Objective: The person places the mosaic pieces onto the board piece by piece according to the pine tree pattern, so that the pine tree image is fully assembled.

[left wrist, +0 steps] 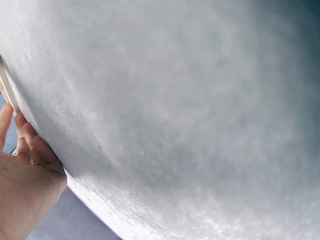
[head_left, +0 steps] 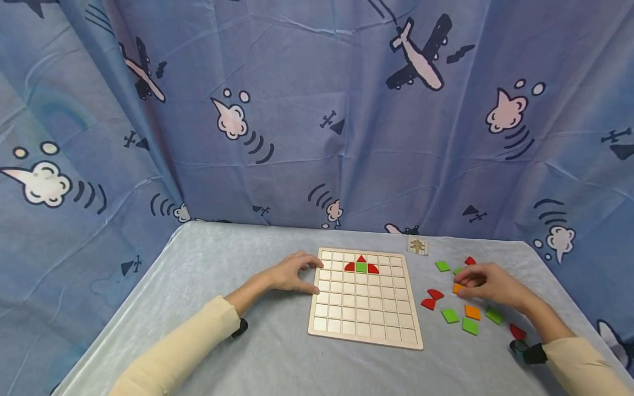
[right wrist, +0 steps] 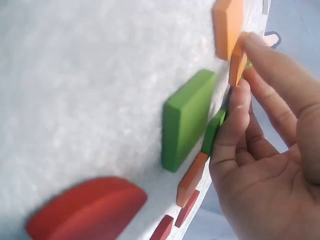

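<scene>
My left hand [head_left: 292, 272] rests at the left edge of a pale wooden grid board [head_left: 364, 333], its thumb and fingertips touching the rim. On the board's upper rows sit a red triangle [head_left: 361, 258], a green square [head_left: 361, 267] and a red quarter-round tile [head_left: 349, 267] on each side of the green one. To the board's right, my right hand [head_left: 487, 283] pinches an orange square tile [right wrist: 238, 65] between thumb and fingers. Loose around it lie another orange tile [head_left: 472, 312], several green tiles [head_left: 470, 326] and several red quarter-round tiles [head_left: 435, 294].
A small patterned card [head_left: 417, 245] lies beyond the board's upper right corner. Pale cloth covers the table [head_left: 223, 247]. A blue curtain [head_left: 297, 110] printed with airplanes hangs behind the table and along its sides.
</scene>
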A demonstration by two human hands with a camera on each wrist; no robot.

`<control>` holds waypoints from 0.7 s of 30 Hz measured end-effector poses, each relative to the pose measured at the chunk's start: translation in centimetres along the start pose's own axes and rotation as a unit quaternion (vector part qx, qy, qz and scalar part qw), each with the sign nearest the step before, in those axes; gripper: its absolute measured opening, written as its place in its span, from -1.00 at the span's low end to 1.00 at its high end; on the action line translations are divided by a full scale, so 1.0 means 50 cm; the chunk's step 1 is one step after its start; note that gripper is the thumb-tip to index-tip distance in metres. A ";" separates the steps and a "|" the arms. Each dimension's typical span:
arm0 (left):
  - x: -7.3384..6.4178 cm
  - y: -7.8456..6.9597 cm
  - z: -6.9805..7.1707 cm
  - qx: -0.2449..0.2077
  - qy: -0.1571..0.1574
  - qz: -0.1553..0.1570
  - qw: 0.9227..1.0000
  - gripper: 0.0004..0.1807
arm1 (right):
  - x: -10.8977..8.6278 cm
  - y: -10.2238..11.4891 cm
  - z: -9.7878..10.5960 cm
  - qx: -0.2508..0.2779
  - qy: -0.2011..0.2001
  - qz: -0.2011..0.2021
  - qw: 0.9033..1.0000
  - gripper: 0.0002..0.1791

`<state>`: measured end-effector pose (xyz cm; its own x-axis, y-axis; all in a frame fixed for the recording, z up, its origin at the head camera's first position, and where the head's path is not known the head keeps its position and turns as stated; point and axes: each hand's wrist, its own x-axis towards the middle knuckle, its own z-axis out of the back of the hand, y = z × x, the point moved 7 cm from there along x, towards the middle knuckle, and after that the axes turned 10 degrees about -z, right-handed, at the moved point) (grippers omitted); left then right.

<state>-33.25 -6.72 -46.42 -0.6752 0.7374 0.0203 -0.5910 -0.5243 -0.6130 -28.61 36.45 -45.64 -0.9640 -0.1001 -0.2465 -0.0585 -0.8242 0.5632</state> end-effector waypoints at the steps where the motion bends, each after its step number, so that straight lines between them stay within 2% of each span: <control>1: 0.000 0.000 0.000 0.001 0.000 0.000 1.000 -0.35 | 0.001 0.000 -0.001 -0.001 0.000 -0.002 1.000 -0.55; 11: -0.001 0.000 0.000 0.004 0.001 -0.005 1.000 -0.35 | 0.003 0.001 -0.006 -0.007 -0.001 -0.022 1.000 -0.62; 16: 0.000 0.001 0.000 0.005 0.000 -0.007 1.000 -0.35 | 0.003 0.006 -0.007 -0.005 -0.003 -0.019 1.000 -0.63; 21: 0.000 0.001 0.000 0.003 0.000 -0.005 1.000 -0.35 | -0.001 0.009 -0.005 0.019 0.005 -0.005 1.000 -0.67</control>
<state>-33.27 -6.74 -46.42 -0.6686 0.7432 0.0260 -0.6006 -0.5190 -0.6082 -28.52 35.96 -45.60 -0.9606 -0.0973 -0.2604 -0.0784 -0.8038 0.5897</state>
